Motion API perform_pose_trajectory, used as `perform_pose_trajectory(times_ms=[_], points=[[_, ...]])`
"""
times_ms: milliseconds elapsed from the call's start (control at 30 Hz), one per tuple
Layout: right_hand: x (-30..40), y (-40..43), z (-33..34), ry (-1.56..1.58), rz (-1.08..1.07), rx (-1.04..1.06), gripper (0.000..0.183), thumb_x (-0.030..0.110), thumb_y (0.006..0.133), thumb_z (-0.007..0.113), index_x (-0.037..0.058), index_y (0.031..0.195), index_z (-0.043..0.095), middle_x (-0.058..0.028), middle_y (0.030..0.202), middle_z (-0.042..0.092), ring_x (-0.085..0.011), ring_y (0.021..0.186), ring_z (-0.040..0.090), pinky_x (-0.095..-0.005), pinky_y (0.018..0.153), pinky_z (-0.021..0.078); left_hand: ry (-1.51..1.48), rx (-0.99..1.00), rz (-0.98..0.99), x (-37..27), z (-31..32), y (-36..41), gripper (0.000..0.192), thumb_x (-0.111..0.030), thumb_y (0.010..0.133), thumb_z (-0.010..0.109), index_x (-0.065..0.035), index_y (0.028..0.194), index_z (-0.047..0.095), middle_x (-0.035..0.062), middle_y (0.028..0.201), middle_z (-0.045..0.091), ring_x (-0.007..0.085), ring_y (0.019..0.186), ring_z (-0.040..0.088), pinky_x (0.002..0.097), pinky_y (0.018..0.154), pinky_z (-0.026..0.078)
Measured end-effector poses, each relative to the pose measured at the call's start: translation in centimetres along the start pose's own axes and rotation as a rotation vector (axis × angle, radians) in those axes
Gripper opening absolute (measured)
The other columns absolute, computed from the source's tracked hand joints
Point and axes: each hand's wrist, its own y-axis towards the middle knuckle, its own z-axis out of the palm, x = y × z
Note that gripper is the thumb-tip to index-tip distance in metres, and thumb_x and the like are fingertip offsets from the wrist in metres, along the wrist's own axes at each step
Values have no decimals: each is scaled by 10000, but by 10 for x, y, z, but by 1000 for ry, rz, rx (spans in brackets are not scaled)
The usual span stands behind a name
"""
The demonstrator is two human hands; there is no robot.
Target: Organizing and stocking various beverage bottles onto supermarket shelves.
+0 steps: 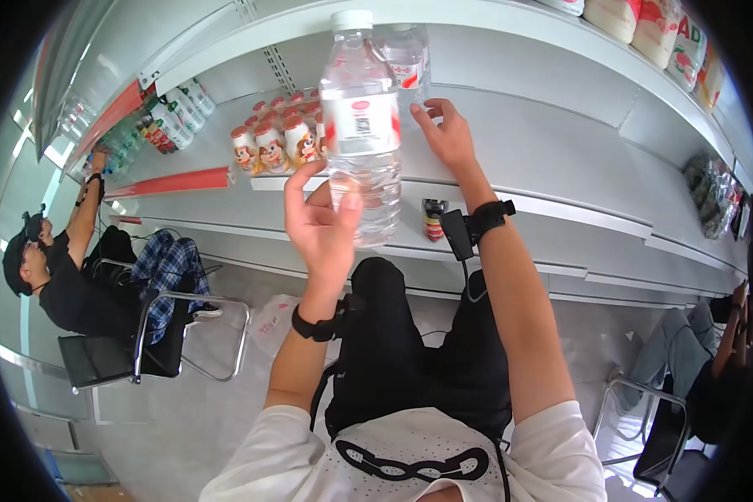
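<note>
My left hand (323,219) grips the lower part of a large clear plastic water bottle (361,125) with a white cap, held upright before the shelf. My right hand (442,128) is over the shelf board, thumb and fingers apart, beside another clear water bottle (406,69) that stands at the back. Whether its fingertips touch that bottle I cannot tell. The held bottle partly hides the standing one and part of a group of small white drink bottles (273,144) with red caps. A small dark bottle (435,219) stands on the board below.
Metal shelving (539,157) spans the front, with a shelf edge (477,22) above my hands. A red strip (169,182) lies along the left shelf edge. Co-workers sit at the left (81,270) and far right (721,370). A plastic bag (279,320) lies on the floor.
</note>
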Motion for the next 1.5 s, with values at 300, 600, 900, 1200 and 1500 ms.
perform_pose_trajectory(times_ms=[300,600,900,1200,1500], points=[[-24,8,5,360,-10,7,466,363,1009,520,-61,1173,625,-185,1049,698,-280,970,643,-358,893,485,198,102,343,79,19,-5,562,-11,833,780,-30,1210,364,168,976,686,161,893,662,294,802,531],[12,-4,-10,546,141,163,362,352,1002,531,1,962,614,15,719,484,-77,625,422,-285,567,365,358,-158,388,126,58,44,473,-54,840,799,-9,1159,453,154,959,692,163,851,662,289,750,531],[12,-5,-9,204,-200,244,564,353,770,831,-37,1129,638,-59,894,701,-102,745,598,-270,663,496,790,-164,542,154,51,38,508,-160,767,833,-31,1155,531,188,1173,632,379,1058,586,466,921,446],[6,-4,-2,68,-314,96,622,380,660,882,-30,1065,647,-40,739,631,-109,577,510,-259,532,435,744,-41,466,150,36,27,354,-79,793,768,-45,1100,593,157,1158,591,362,1072,581,450,911,472],[-2,-3,2,63,-382,15,844,347,659,922,-54,1287,524,-126,1046,644,-154,703,569,-298,605,505,693,59,384,141,29,28,293,62,860,592,-25,1140,603,151,1151,585,356,990,599,409,831,508]])
